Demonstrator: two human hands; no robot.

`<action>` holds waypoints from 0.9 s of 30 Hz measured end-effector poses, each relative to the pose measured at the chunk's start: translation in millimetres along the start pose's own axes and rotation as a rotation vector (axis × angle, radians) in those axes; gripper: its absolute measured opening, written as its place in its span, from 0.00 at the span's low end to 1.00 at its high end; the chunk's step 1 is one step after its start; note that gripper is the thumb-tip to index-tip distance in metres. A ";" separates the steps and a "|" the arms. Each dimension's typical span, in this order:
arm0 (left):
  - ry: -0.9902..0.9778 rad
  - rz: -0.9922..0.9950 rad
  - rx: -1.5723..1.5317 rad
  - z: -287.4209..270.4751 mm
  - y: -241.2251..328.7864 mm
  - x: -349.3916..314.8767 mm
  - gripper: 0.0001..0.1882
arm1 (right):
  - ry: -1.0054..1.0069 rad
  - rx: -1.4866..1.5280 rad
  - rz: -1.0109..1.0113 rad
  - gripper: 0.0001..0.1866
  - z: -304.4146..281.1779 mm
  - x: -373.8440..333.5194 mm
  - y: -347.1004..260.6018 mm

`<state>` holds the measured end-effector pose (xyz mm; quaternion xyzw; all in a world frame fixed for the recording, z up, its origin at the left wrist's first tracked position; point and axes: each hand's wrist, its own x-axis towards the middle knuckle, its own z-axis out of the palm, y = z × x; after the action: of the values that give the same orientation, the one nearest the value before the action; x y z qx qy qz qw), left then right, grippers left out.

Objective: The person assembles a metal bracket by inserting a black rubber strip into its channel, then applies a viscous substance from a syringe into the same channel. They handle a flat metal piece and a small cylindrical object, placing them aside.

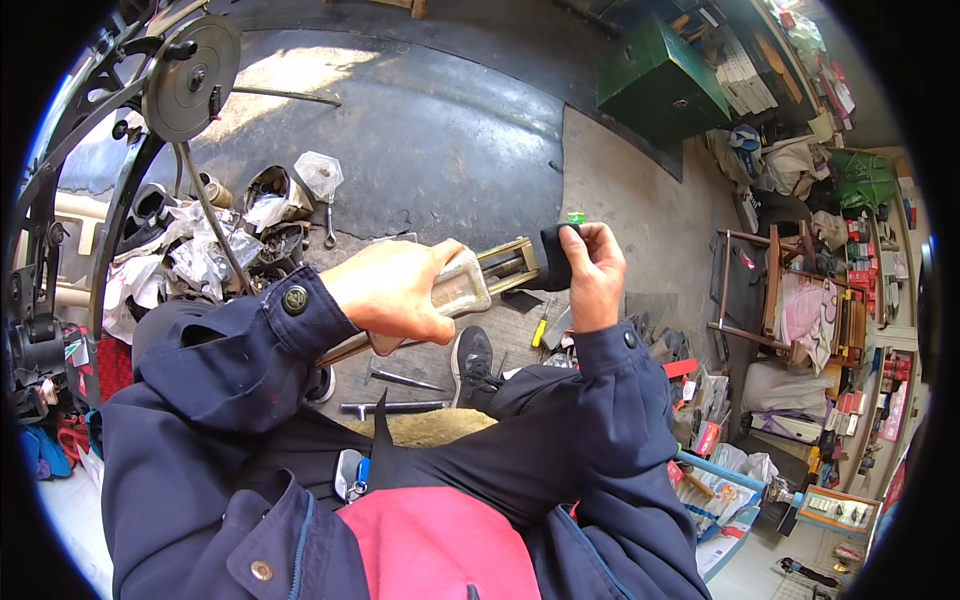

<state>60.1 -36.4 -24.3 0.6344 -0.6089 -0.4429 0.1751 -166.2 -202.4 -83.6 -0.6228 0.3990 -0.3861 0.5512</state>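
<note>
My left hand point(392, 290) is closed round a pale, worn block point(460, 287) with rounded corners, held above my lap. A brass-coloured, slotted bar point(508, 262) sticks out past the block toward the right; I cannot tell how the two join. My right hand point(597, 278) pinches a piece of black, flexible material point(556, 258) between thumb and fingers at the bar's far end. Whether it is cloth, leather or rubber does not show. Below the left wrist another long, narrow piece point(345, 350) slants down behind the sleeve.
A crank machine with a round wheel point(192, 78) stands at the left, beside a heap of shoes and plastic bags point(205, 245). On the floor lie a yellow-handled screwdriver point(540, 330) and a hammer point(395, 407). A green box point(662, 80) and a wooden folding chair point(775, 290) stand right.
</note>
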 end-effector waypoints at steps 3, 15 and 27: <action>0.020 0.019 0.013 1.1 -3.6 1.1 0.39 | -0.138 -0.018 -0.004 0.08 0.4 -11.1 -3.0; 0.003 -0.034 0.030 3.1 -1.3 3.3 0.42 | 0.031 -0.164 0.090 0.11 5.9 -5.8 17.5; 0.013 -0.044 0.017 5.3 -1.9 5.6 0.41 | -0.078 -0.302 0.019 0.10 14.3 -7.3 14.1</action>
<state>56.5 -39.5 -30.6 0.6520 -0.5972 -0.4376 0.1638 -156.8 -191.2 -99.2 -0.7094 0.4364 -0.2921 0.4701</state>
